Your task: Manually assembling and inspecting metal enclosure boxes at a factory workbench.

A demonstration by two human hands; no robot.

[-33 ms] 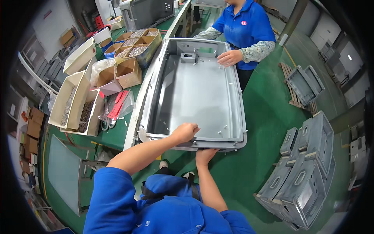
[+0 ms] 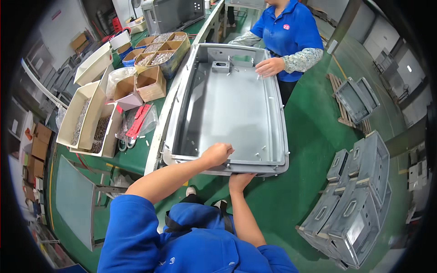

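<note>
A large grey metal case (image 2: 236, 113), shaped like a shallow open box, lies between me and a co-worker. Small white pegs stick up around its rim, and several small pieces lie inside. My left hand (image 2: 216, 154) is closed in a pinch just above the near wall; anything between the fingertips is too small to make out. Under the near edge, my right hand (image 2: 241, 182) grips the case from below, its fingertips hidden by the rim. Across from me, the co-worker's hand (image 2: 270, 67) rests by the far right rim.
On the left, a green-topped bench (image 2: 136, 157) carries cream bins (image 2: 86, 116) of small parts, cardboard boxes (image 2: 150, 85) and red strips (image 2: 139, 120). Grey metal housings (image 2: 350, 200) are stacked on the floor at right, with others on a wooden pallet (image 2: 341, 102) behind.
</note>
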